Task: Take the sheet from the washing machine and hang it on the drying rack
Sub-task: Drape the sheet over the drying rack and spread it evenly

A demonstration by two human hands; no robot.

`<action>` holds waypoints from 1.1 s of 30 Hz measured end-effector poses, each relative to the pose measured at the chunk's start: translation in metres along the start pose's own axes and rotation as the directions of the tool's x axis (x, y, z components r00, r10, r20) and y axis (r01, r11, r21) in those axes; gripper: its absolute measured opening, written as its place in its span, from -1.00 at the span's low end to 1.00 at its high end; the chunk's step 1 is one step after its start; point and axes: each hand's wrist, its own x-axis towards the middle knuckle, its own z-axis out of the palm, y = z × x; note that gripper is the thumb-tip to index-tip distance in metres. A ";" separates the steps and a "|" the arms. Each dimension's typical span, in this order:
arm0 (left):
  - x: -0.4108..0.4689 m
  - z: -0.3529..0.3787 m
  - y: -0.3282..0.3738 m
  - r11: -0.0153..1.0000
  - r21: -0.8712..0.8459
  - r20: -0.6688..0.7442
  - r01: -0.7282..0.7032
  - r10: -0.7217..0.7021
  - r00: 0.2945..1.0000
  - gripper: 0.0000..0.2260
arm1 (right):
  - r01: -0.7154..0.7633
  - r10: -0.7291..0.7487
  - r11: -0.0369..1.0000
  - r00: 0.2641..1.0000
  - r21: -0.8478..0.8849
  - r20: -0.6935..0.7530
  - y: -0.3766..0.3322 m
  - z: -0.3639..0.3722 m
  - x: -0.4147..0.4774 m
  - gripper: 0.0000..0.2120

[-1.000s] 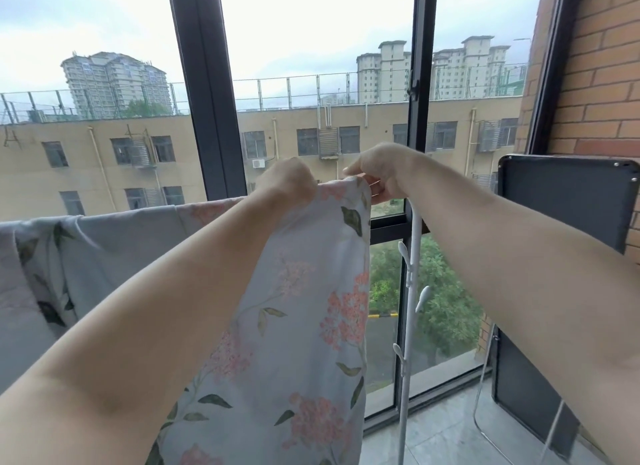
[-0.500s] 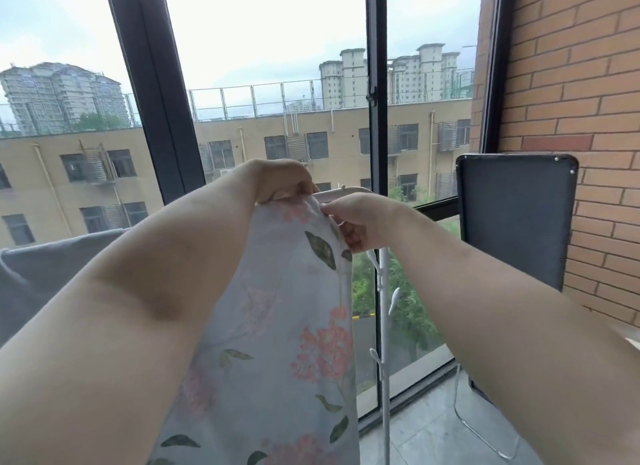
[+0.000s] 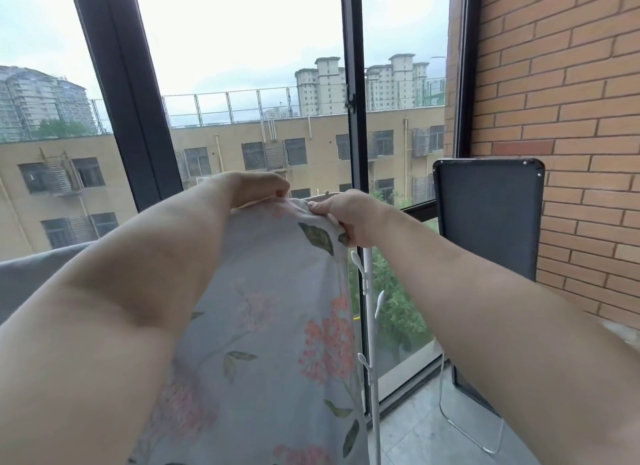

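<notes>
Balcony, daylight, overcast sky. The person stands facing the glass with both bare forearms reaching forward.

Sheet [image 3: 277,309]: pale grey-blue cloth printed with pink flower clusters and green leaves. It is up on the drying rack [image 3: 369,326] and hangs straight down from the top between the two forearms. A further grey stretch of it runs off to the left at about the same height.

Left hand [image 3: 258,187]: on the top fold of the sheet, fingers [image 3: 278,189] curled down over the cloth and gripping it.

Right hand [image 3: 349,217]: just beside the left, at the sheet's upper right corner. Thumb on top and fingers curled beneath pinch the edge, and the cloth bunches under the grip. The two hands are close but not touching.

Rack: white. A slim upright post with small side pegs stands just right of the sheet's hanging edge and runs down to the floor [image 3: 415,437]. A short pale piece of rail shows behind the gap between the hands.

Surroundings: a dark window frame [image 3: 128,101] with tall panes; beyond it a tan building and distant towers. Brick wall [image 3: 561,118] on the right. A dark flat panel [image 3: 488,219] with rounded corners stands upright against that wall, near the rack post but apart from it. Grey floor tiles below.
</notes>
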 end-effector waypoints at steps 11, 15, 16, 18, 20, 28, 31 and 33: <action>0.025 -0.011 -0.003 0.882 -0.381 -0.041 -0.279 0.285 0.958 -0.85 | -0.038 0.036 0.999 0.998 -0.033 -0.056 -0.009 -0.007 -0.003 -0.52; 0.024 -0.010 0.005 0.849 -0.418 -0.064 -0.323 0.327 0.943 -0.77 | 0.015 -0.022 0.997 0.995 -0.072 -0.099 -0.012 -0.004 -0.001 -0.61; 0.026 -0.010 0.006 0.835 -0.447 -0.079 -0.321 0.321 0.944 -0.75 | 0.044 -0.051 0.997 0.992 -0.057 -0.118 -0.013 -0.003 -0.001 -0.61; 0.027 -0.010 0.006 0.812 -0.490 -0.092 -0.318 0.314 0.945 -0.71 | 0.124 -0.125 0.992 0.980 -0.017 -0.155 -0.015 -0.005 0.001 -0.63; 0.032 -0.010 0.005 0.795 -0.519 -0.096 -0.314 0.311 0.946 -0.66 | 0.211 -0.204 0.977 0.963 0.023 -0.177 -0.015 -0.008 0.006 -0.74; 0.038 -0.005 0.011 0.858 -0.431 -0.030 -0.281 0.298 0.954 -0.92 | 0.340 -0.354 0.935 0.898 -0.098 -0.262 -0.025 -0.018 0.017 -0.84; 0.045 -0.007 0.011 0.798 -0.531 -0.008 -0.285 0.332 0.943 -0.72 | 0.344 -0.359 0.933 0.894 -0.103 -0.268 -0.027 -0.019 0.021 -0.86; 0.049 -0.009 0.012 0.725 -0.620 0.003 -0.299 0.383 0.924 -0.88 | 0.358 -0.369 0.929 0.890 -0.092 -0.268 -0.029 -0.021 0.025 -0.89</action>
